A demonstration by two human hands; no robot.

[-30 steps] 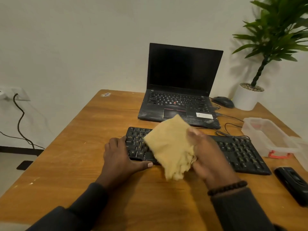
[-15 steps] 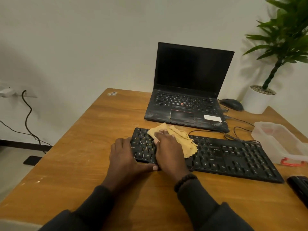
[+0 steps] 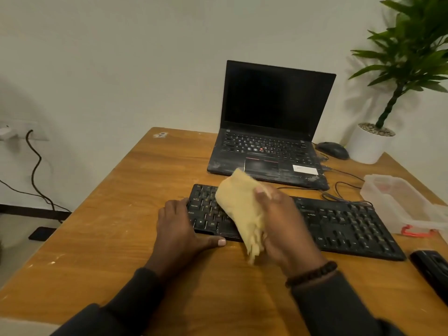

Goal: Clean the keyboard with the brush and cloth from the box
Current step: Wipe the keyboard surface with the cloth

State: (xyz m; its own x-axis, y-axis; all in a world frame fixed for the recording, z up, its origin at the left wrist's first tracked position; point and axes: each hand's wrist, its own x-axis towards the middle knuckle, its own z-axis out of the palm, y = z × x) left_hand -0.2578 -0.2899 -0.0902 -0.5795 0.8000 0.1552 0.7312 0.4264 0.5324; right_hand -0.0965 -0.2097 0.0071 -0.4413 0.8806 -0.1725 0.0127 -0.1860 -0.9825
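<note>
- Head view: your right hand (image 3: 288,226) holds the yellow cloth (image 3: 242,209) lifted above the left part of the black keyboard (image 3: 339,224). The fingers (image 3: 263,191) of this hand are curled around the cloth and grip it; the loose end of the cloth hangs down toward the front edge of the keyboard.
- Your left hand (image 3: 179,226) rests at the left end of the keyboard. Its fingers (image 3: 174,206) lie close together, lightly bent over the left edge, and the thumb (image 3: 215,242) is stretched along the front edge, touching it.
- The keyboard lies flat on the wooden tabletop (image 3: 109,226), a little turned, with its right end nearer to you. Its cable (image 3: 344,187) runs behind it.
- The clear plastic box (image 3: 397,200) stands open at the right, just beside the right end of the keyboard. Something red (image 3: 414,232) shows at its near side; I cannot tell what it is.
- A dark oblong object (image 3: 434,270) lies on the tabletop at the right edge, in front of the box. I cannot tell if it is the brush.
- Behind the keyboard stands an open laptop (image 3: 271,132) with a dark screen. To its right is a black mouse (image 3: 333,149), and further right a white pot with a green plant (image 3: 371,144).
- On the wall at the left, a black cord (image 3: 36,166) hangs from a socket.
- You wear dark sleeves (image 3: 135,294), and a dark bead bracelet (image 3: 311,274) is on your right wrist.
</note>
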